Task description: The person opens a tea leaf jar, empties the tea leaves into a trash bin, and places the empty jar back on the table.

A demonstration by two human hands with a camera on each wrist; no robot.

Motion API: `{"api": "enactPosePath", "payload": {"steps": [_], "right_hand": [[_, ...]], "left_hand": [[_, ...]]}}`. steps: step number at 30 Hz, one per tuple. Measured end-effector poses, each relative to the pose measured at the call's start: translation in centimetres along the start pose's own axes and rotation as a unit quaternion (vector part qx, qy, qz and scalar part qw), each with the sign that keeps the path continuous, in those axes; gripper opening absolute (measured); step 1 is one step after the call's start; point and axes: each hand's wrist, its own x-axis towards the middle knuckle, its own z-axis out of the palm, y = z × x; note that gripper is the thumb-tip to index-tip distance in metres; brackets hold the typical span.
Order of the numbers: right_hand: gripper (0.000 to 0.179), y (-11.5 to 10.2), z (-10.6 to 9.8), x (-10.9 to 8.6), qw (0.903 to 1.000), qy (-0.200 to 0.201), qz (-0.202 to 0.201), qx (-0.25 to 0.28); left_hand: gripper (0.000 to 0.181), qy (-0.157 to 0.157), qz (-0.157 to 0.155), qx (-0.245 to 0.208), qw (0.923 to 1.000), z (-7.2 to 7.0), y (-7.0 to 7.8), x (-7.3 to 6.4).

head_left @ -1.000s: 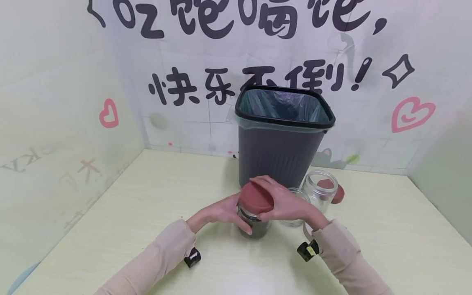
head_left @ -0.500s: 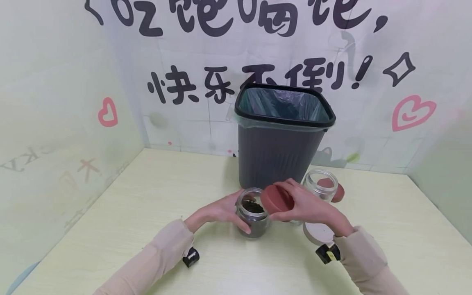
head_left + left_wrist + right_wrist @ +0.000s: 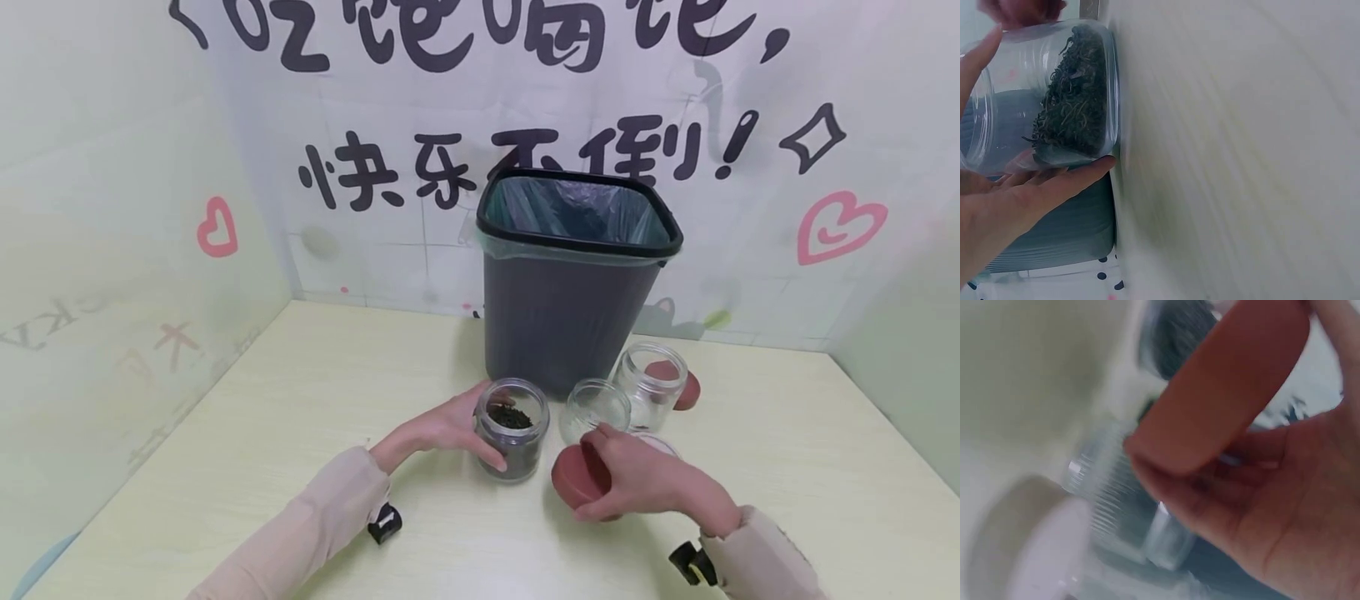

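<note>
A clear glass jar (image 3: 513, 442) stands upright on the table, its mouth uncovered. Dark, curled dried leaves like loose tea (image 3: 1075, 94) fill its lower part. My left hand (image 3: 456, 427) holds the jar from the left, thumb across the front and fingers behind. To the right of the jar, my right hand (image 3: 648, 477) grips a red-brown lid (image 3: 576, 477) by its rim. The lid is tilted and held just above the table. In the right wrist view the same lid (image 3: 1216, 394) sits between thumb and fingers, with the surroundings blurred.
Two more lidless glass jars, a short one (image 3: 596, 408) and a taller one (image 3: 651, 387), stand behind my right hand. A red-brown lid (image 3: 688, 392) lies behind the taller jar. A pale-topped lid (image 3: 1054, 550) lies nearby. A lined trash bin (image 3: 558, 321) stands behind.
My right hand has lifted the red-brown lid off the jar and carried it right and toward me, showing the leaves inside. The left hand has stayed on the jar.
</note>
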Motion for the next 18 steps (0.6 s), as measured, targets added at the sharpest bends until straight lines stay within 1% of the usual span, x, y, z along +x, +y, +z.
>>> {"api": "enactPosePath", "payload": {"steps": [5,8,11,15,18], "right_hand": [[0.078,-0.3,2.2,-0.1,0.998,0.001,0.049,-0.04],[0.085,-0.6,3.1,-0.1,0.9954,0.008,0.075,-0.06],[0.086,-0.8,3.7,-0.1,0.9928,0.028,0.087,-0.077],[0.083,-1.0,4.2,-0.2,0.9893,0.058,0.09,-0.099],[0.085,-1.0,4.5,-0.3,0.9861,0.078,0.091,-0.114]], "left_hand": [[0.095,0.005,-0.011,0.0,0.9999,0.0,-0.1,-0.3],[0.096,0.005,-0.015,-0.003,0.9999,0.0,0.0,-0.4],[0.099,0.004,-0.018,-0.005,0.9998,0.0,0.0,-0.5],[0.101,0.005,-0.017,0.002,0.9998,0.2,0.1,-0.5],[0.101,0.009,-0.017,0.009,0.9998,0.2,0.1,-0.6]]}}
